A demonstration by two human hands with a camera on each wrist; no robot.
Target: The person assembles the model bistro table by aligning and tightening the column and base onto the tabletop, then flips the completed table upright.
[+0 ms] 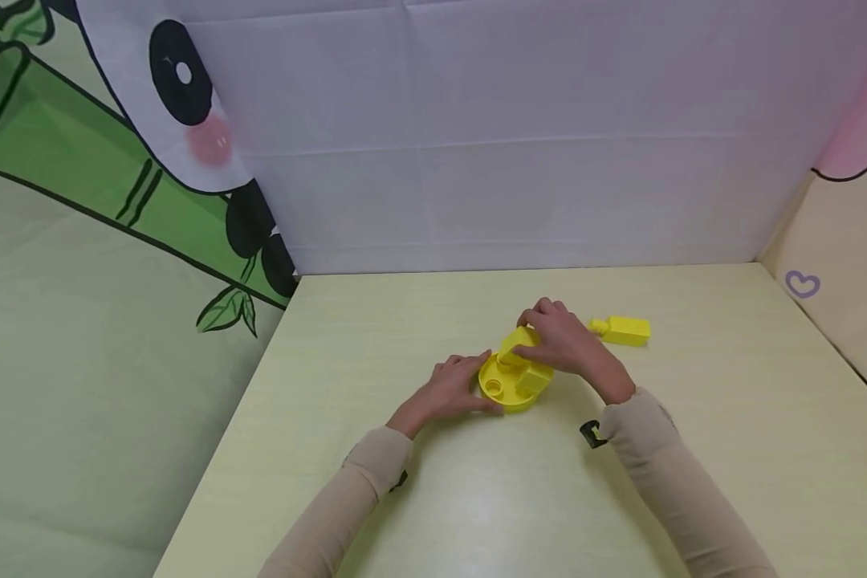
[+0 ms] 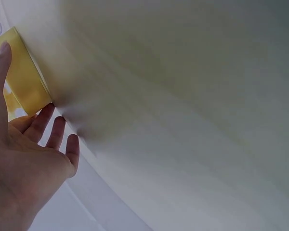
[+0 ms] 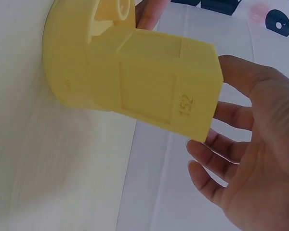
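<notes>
A round yellow base (image 1: 493, 398) lies on the table, with a round hole showing at its left. My left hand (image 1: 451, 389) holds it from the left, thumb along the near rim and fingers at the far side. My right hand (image 1: 559, 337) grips a yellow block (image 1: 518, 343) over the base; its narrow peg end points down and it leans in the head view. A second yellow block (image 1: 535, 378), marked 152 in the right wrist view, stands upright on the base and hides the held block there. In the left wrist view, the base (image 2: 26, 72) sits between thumb and fingers.
Another yellow block (image 1: 624, 330) with a knobbed end lies on the table to the right, beyond my right wrist. A white cloth panel (image 1: 513, 193) rises at the table's far edge, and printed panels stand left and right. A dark strap piece (image 1: 592, 433) hangs by the right cuff.
</notes>
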